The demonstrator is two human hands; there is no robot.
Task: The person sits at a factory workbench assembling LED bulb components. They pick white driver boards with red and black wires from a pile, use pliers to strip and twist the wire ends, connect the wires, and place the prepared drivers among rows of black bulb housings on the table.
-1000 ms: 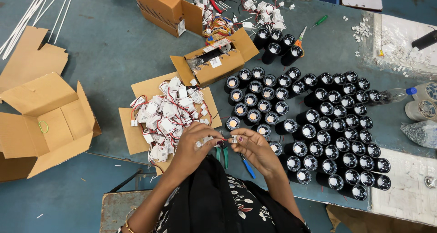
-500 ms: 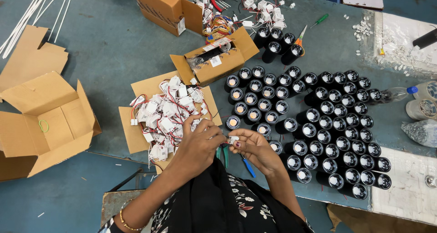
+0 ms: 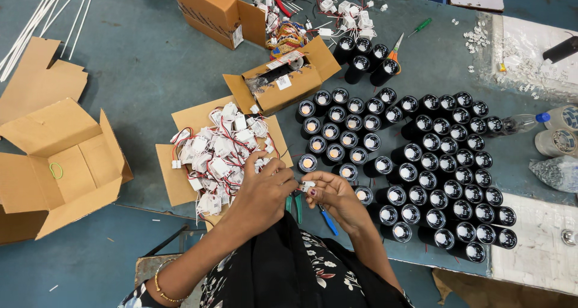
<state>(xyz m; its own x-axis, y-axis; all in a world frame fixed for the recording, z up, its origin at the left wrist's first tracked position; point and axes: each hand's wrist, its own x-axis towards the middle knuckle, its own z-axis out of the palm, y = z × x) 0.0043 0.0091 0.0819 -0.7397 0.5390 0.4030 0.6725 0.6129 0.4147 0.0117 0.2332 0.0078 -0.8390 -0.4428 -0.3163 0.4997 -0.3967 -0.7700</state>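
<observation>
My left hand [image 3: 265, 190] and my right hand [image 3: 333, 195] meet just above the table's near edge, both pinching one small white connector block [image 3: 307, 186] with thin wires. Just left of my hands lies a heap of the same white wired connectors [image 3: 220, 154] on a flat piece of cardboard [image 3: 174, 190]. To the right stand several black cylindrical housings [image 3: 433, 157], upright with their open tops up. Pliers with green handles [image 3: 295, 204] and a blue-handled tool [image 3: 328, 219] lie on the table under my hands.
An open empty cardboard box [image 3: 57, 169] sits at the left. A small open box [image 3: 289, 82] and a larger brown box [image 3: 211, 7] stand beyond the heap, with loose connectors, scissors [image 3: 394, 46] and a green screwdriver [image 3: 421, 25]. White rods [image 3: 36, 25] lie far left.
My hands have stayed together at the connector block; the fingers have shifted slightly on it. Nothing else on the table has moved.
</observation>
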